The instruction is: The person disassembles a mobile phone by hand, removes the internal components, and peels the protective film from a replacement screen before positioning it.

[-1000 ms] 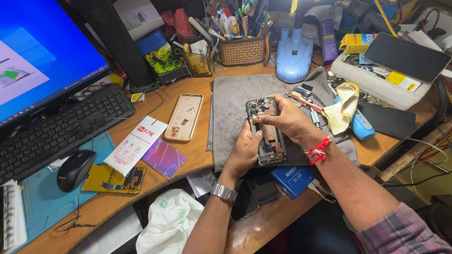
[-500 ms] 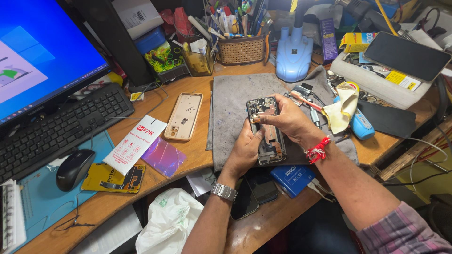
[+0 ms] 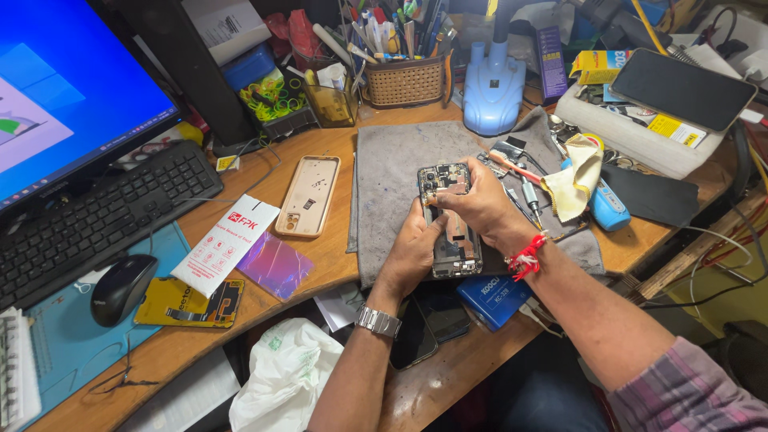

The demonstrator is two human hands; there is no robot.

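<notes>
While both arms reach in from the bottom of the view, the two hands meet over an opened phone (image 3: 453, 232) lying on a grey cloth (image 3: 392, 176) on the wooden desk (image 3: 320, 264). The left hand (image 3: 412, 252) is curled along the phone's left edge, its fingers bent around the side, with a silver watch (image 3: 378, 322) on the wrist. The right hand (image 3: 478, 206) comes across from the right, its fingers pinched together on the phone's top part. A red thread (image 3: 526, 261) is tied on that wrist. A tan phone case (image 3: 308, 196) lies just left of the cloth.
</notes>
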